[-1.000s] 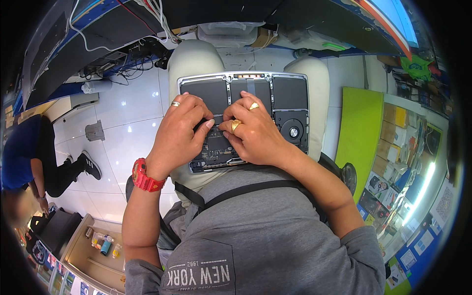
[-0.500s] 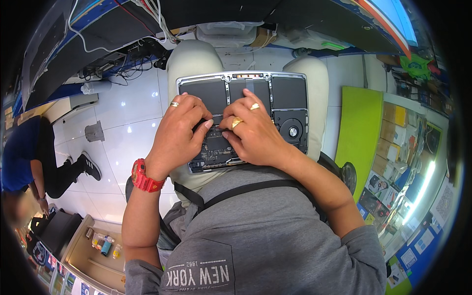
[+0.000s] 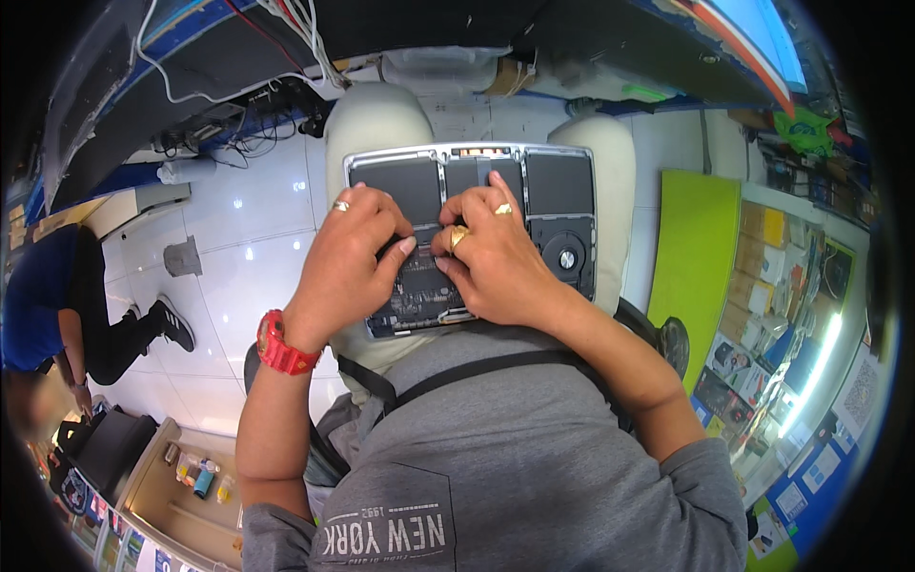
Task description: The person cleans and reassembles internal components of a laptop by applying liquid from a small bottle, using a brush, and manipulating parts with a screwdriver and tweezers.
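Note:
An opened laptop (image 3: 562, 183) rests across my thighs, its inside facing up. Black battery cells fill its far half; a round fan (image 3: 566, 258) sits at the right and a dark circuit board (image 3: 419, 297) nearer me at the left. My left hand (image 3: 355, 246), a ring on one finger, bends over the left side with thumb and fingertips drawn together at the board. Opposite it, my right hand (image 3: 496, 253), wearing two rings, pinches close to the same spot, one finger stretched toward the far edge. Whatever lies between the fingertips is too small or hidden to name.
A dark desk edge (image 3: 572, 43) with hanging cables (image 3: 310, 43) runs in front of my knees. At the left are another person's legs (image 3: 124, 315) and an open drawer (image 3: 181, 520). A green panel (image 3: 694, 257) and glass display case (image 3: 777, 315) stand at the right.
Both hands stay over the circuit board with only small finger shifts. My right hand's raised finger has moved slightly to the right.

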